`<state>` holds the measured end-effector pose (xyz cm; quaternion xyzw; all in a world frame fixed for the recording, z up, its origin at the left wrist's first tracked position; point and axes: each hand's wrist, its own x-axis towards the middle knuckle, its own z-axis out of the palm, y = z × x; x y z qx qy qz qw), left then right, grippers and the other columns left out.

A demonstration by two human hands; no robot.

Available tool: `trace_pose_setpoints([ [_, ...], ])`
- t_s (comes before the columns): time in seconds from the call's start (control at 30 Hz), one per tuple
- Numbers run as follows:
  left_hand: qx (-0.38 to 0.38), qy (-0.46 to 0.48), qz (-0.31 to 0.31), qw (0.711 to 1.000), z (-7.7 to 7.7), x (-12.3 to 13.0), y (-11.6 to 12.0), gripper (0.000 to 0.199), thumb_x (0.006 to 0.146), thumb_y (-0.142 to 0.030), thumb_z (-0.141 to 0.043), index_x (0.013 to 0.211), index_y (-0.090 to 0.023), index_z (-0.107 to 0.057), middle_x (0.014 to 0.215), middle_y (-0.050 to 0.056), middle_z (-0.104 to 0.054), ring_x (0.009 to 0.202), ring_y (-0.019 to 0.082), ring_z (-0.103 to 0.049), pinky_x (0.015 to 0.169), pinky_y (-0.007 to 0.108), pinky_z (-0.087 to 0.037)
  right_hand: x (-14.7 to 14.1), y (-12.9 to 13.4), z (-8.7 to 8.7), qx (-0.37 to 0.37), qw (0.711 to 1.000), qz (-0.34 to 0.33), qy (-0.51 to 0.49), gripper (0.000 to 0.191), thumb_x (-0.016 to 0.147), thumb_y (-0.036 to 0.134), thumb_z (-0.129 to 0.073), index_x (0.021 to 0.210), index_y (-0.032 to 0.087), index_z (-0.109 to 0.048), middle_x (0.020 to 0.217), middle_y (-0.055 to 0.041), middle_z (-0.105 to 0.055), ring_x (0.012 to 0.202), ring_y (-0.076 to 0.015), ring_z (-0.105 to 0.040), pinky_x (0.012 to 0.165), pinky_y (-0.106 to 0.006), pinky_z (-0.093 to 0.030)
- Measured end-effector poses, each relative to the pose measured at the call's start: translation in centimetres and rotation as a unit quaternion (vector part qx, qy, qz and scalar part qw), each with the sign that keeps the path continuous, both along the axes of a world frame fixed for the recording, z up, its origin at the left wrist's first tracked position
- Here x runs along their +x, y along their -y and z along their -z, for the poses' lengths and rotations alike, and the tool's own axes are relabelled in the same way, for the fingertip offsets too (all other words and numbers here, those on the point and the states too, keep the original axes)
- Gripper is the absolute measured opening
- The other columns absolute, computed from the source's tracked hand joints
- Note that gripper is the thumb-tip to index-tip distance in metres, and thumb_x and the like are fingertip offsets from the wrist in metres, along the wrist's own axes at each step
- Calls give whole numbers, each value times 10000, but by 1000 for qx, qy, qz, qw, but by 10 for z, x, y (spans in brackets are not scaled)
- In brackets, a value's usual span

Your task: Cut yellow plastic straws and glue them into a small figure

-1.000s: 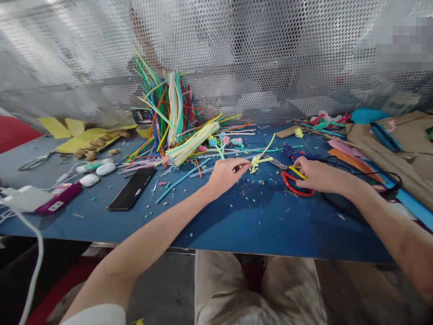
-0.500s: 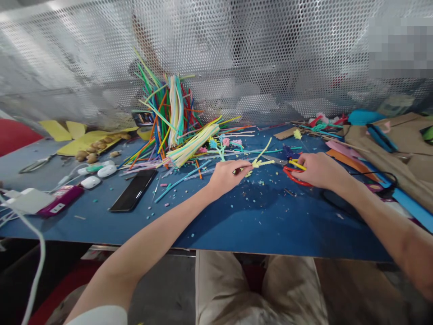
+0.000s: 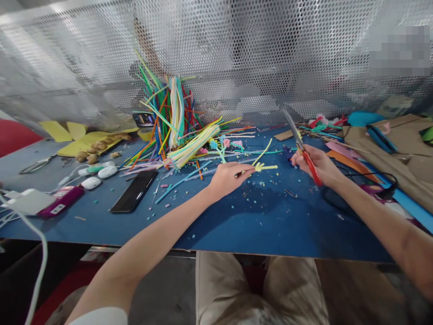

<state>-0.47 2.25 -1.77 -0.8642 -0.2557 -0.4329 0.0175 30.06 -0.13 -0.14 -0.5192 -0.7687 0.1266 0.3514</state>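
Over the middle of the blue table (image 3: 216, 234), my left hand (image 3: 230, 179) pinches a yellow pipe cleaner (image 3: 267, 167) bent into short loops, its free ends pointing right and up. To the right, my right hand (image 3: 320, 166) is closed on a pair of scissors (image 3: 299, 137). Their red handle faces me and the blades point up and away, apart from the yellow piece. Just left of that hand lies a dark blue object (image 3: 288, 153) that I cannot make out. Pipe-cleaner flowers (image 3: 223, 144) in blue and pink with pale green stems lie beyond my left hand.
A large bunch of coloured pipe cleaners (image 3: 176, 113) stands against the perforated metal panel (image 3: 270, 58). On the left are a black phone (image 3: 133, 192), a purple power strip (image 3: 62, 200) and white chargers. Brown paper (image 3: 402, 140) and a black cable (image 3: 389, 178) lie on the right.
The scissors have left the yellow pipe cleaner and swung from pointing left to pointing up, in my right hand. My left hand has barely moved.
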Motion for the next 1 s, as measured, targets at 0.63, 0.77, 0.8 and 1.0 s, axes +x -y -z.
trace_pose_setpoints([
  [0.63,14,-25,26,999,-5,0,6,156,937,-280,-593,939,-206,-731,817,24,-758,694,100,-677,738,246,-561,-16,-1,16,-1,983,54,174,392,765,543,-659,887,251,-427,891,-62,-701,844,-294,-696,628,-333,-438],
  [0.77,9,-30,18,999,-3,0,5,159,934,-304,-598,953,-207,-723,781,7,-742,619,87,-629,671,224,-533,-15,-2,17,13,978,62,201,413,765,572,-657,920,244,-460,899,-64,-711,802,-285,-693,615,-334,-431],
  [0.8,6,-30,17,999,-2,0,4,163,933,-311,-601,952,-204,-722,770,4,-736,608,84,-620,657,218,-525,-14,-2,17,14,976,62,209,414,767,576,-655,925,243,-468,901,-63,-711,794,-281,-692,609,-331,-425],
  [1.0,-6,-32,10,999,-1,-1,3,210,941,-348,-582,954,-191,-722,755,14,-723,608,87,-619,643,210,-503,-14,-2,18,15,971,63,231,397,773,583,-644,898,240,-487,851,-48,-699,756,-267,-677,577,-316,-383],
])
